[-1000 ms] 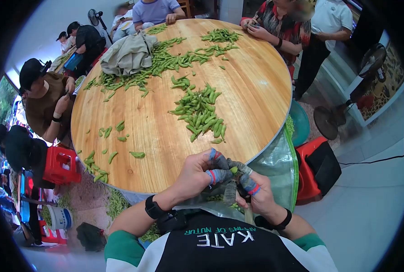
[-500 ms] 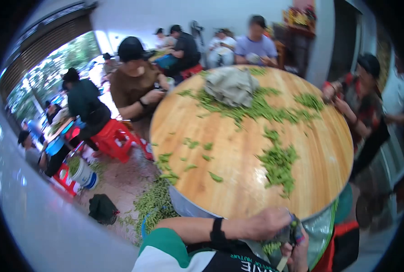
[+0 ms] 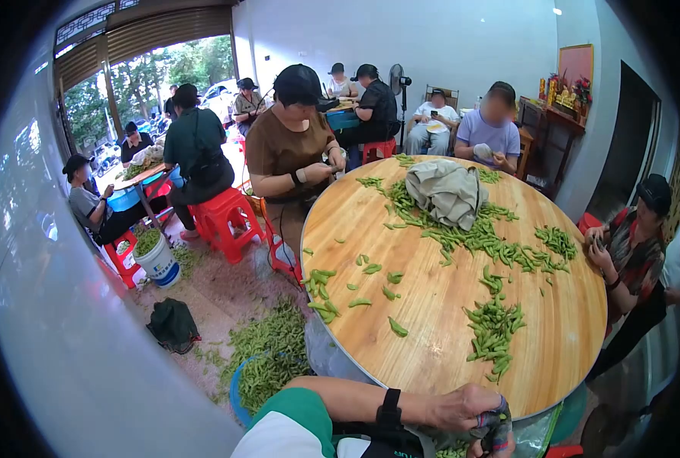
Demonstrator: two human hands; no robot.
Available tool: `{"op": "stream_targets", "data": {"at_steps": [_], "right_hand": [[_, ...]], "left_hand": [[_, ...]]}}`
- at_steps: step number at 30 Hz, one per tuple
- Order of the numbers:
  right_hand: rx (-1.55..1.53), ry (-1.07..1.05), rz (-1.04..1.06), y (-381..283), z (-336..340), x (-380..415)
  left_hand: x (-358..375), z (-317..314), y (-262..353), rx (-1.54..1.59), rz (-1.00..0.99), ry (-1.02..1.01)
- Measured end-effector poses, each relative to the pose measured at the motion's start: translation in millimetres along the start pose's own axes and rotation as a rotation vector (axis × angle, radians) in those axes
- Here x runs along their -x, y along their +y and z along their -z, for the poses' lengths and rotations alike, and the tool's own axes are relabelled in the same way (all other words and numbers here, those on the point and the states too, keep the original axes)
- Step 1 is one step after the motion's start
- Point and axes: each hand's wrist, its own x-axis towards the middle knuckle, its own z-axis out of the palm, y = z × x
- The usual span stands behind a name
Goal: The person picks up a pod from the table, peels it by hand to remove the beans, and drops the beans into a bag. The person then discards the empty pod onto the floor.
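At the near edge of the round wooden table [image 3: 420,294], my left hand [image 3: 462,408] is closed, with a black band on the wrist. My right hand [image 3: 500,441] is closed just below it, partly cut off by the frame's bottom. Dark grey covering wraps some fingertips. The hands meet, and a bit of green soybean pod [image 3: 502,416] shows between the fingers. Below them lie small green beans or pods [image 3: 453,450], partly hidden. Past my hands, a pile of pods [image 3: 495,332] lies on the tabletop, with a larger pile [image 3: 477,240] around a crumpled grey cloth [image 3: 447,191].
A heap of pods [image 3: 271,355] fills a blue basin [image 3: 235,393] on the floor at left. Nearby are a black bag [image 3: 173,326], a white bucket [image 3: 160,263] and red stools [image 3: 229,221]. Several people sit around this table and others behind.
The view has tilted and turned, so the table appears lower and further right. My hands stay together at the table's edge; more of the right hand is now cut off.
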Motion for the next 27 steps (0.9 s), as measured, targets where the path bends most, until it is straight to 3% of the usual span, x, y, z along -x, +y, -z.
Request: {"op": "stream_targets", "data": {"at_steps": [5, 7, 8, 10, 12, 14, 15, 16, 17, 19, 20, 22, 23, 24, 26, 27], "right_hand": [[0.075, 0.052, 0.137, -5, -10, 4], [0.142, 0.028, 0.199, 9, 8, -6], [0.207, 0.001, 0.263, 15, 17, -12], [0.221, -0.046, 0.312, 14, 17, -11], [0.233, -0.08, 0.363, 11, 18, -8], [0.447, -0.091, 0.46, 5, 18, -8], [0.441, -0.079, 0.461, 4, 16, -9], [0.511, -0.048, 0.621, 3, 14, -12], [0.584, -0.018, 0.778, 1, 13, -13], [0.536, 0.0, 0.705, 4, 14, -16], [0.515, -0.041, 0.656, 12, 26, -26], [0.345, -0.045, 0.525, 5, 20, -16], [0.475, -0.133, 0.6, 4, 30, -17], [0.54, -0.097, 0.429, -2, 28, -10], [0.739, -0.11, 0.457, -1, 41, -16], [0.571, -0.11, 0.43, 0, 37, -13]], "left_hand": [[-4, -4, 2, 0.269, 0.16, 0.118], [-3, -6, -2, 0.413, 0.474, 0.059], [-4, -4, -3, 0.411, 0.474, 0.057], [-8, 8, 4, 0.699, 0.84, -0.122], [-7, 10, 10, 0.624, 0.815, -0.132], [-4, 8, 11, 0.551, 0.785, -0.147], [0, 5, 10, 0.412, 0.611, -0.136], [3, 2, 10, 0.278, 0.436, -0.121], [5, 0, 7, 0.285, 0.437, -0.129], [4, 2, 13, 0.301, 0.565, -0.278], [3, 6, 14, 0.373, 0.493, -0.3], [1, 12, 15, 0.395, 0.532, -0.35], [0, 13, 15, 0.384, 0.561, -0.384], [1, 15, 16, 0.372, 0.583, -0.374], [3, 16, 18, 0.335, 0.592, -0.323], [2, 16, 20, 0.308, 0.584, -0.268]]}}
